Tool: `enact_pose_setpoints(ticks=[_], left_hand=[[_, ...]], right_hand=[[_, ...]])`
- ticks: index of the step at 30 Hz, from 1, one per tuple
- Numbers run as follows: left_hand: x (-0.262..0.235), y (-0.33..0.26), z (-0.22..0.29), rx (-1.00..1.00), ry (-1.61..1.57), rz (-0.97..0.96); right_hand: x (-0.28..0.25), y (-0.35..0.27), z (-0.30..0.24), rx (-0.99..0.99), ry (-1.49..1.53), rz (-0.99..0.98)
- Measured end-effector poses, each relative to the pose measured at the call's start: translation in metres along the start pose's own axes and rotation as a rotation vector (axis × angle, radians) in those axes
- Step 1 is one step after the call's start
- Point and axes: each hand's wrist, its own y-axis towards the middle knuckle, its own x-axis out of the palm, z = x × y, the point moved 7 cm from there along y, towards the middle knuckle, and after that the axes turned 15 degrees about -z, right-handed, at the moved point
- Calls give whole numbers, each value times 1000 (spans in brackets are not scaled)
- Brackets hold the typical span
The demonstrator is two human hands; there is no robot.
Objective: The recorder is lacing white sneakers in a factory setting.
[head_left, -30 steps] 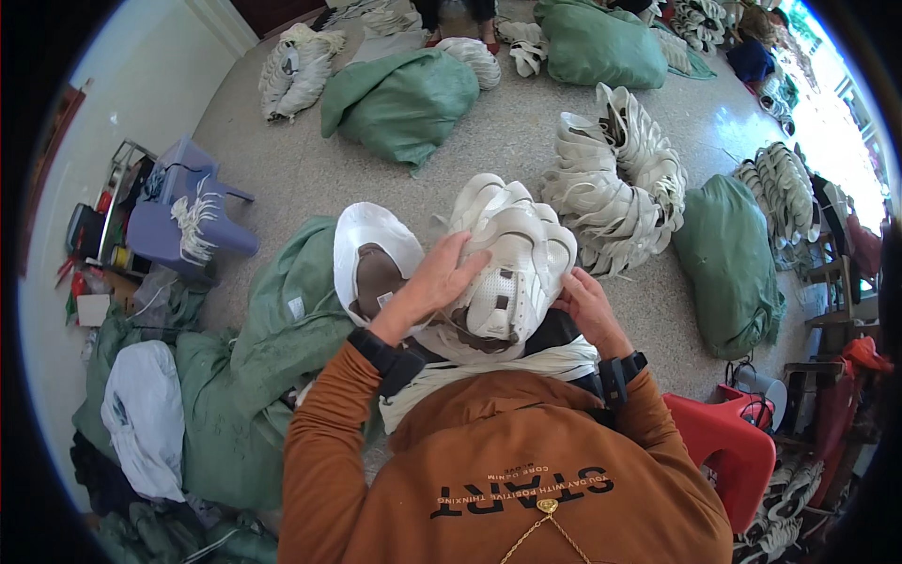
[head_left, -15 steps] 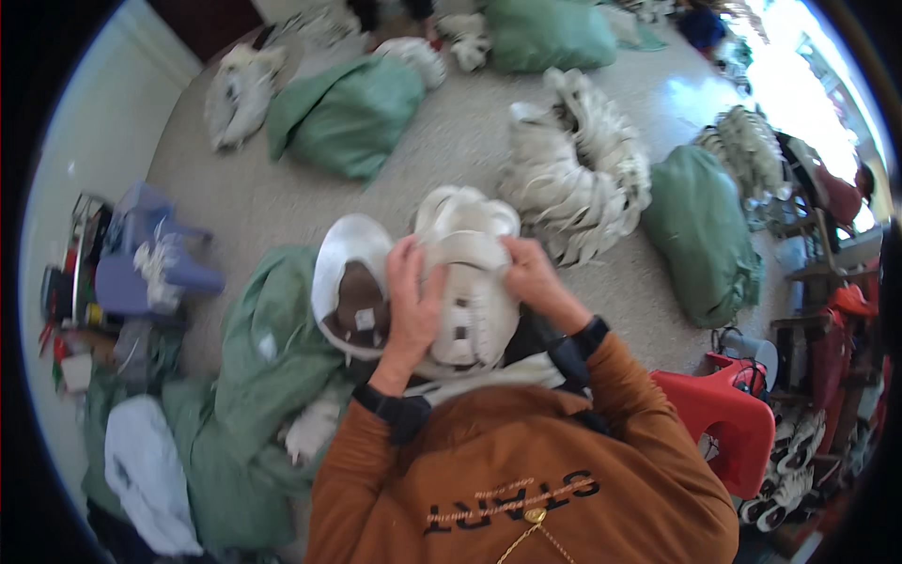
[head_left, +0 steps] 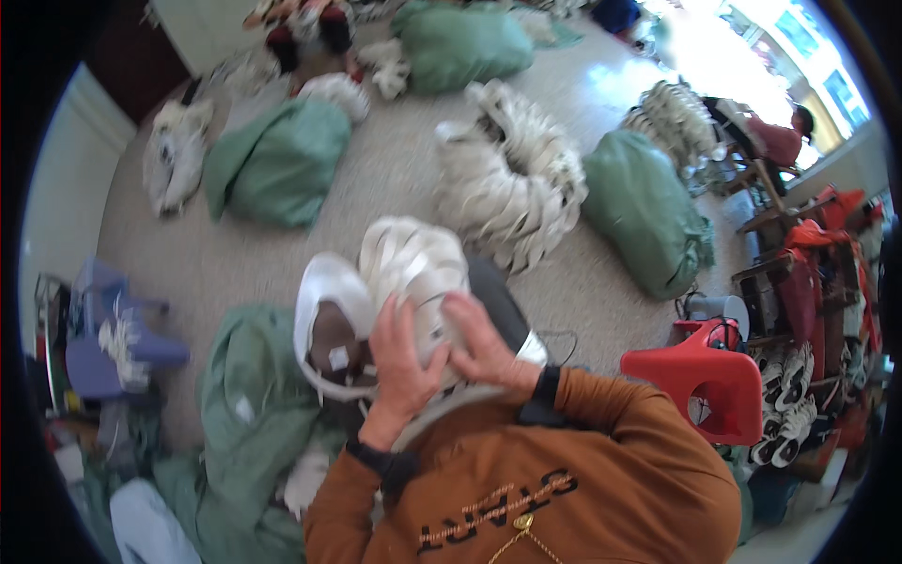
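Observation:
On my lap lies a layered bundle of off-white shoe uppers (head_left: 406,249), its far end fanned out in overlapping strips. My left hand (head_left: 404,362) grips the near upper from its left side, with the fingers bent over it. From the right, my right hand (head_left: 486,346) holds the same upper, the thumbs of both hands close together. The hands hide most of that piece's near end. Touching the bundle's left side is a white, hollow, bowl-like container (head_left: 306,305) with something brown (head_left: 331,343) and a small pale label inside.
Green sacks (head_left: 282,164) and a ring of stacked off-white uppers (head_left: 507,193) lie on the floor ahead. A red plastic stool (head_left: 691,371) stands at my right, a purple chair (head_left: 122,352) at my left. Green cloth (head_left: 249,404) is heaped beside me. Another person (head_left: 780,132) sits far right.
My hands have come closer together, the right one moving inward and down over the upper. My view has turned right, so the room's things sit further left.

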Motion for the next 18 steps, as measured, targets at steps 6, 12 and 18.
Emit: enact_pose_setpoints(ticks=[6, 12, 18], left_hand=[[-20, -3, -23, 107, -85, -46], [-23, -26, -61, 76, 154, -260], [-18, -10, -66, 65, 89, -321]], right_hand=[[-13, 8, 7, 102, 27, -21], [6, 19, 22, 78, 5, -35], [-1, 26, 39, 114, 31, -72]])
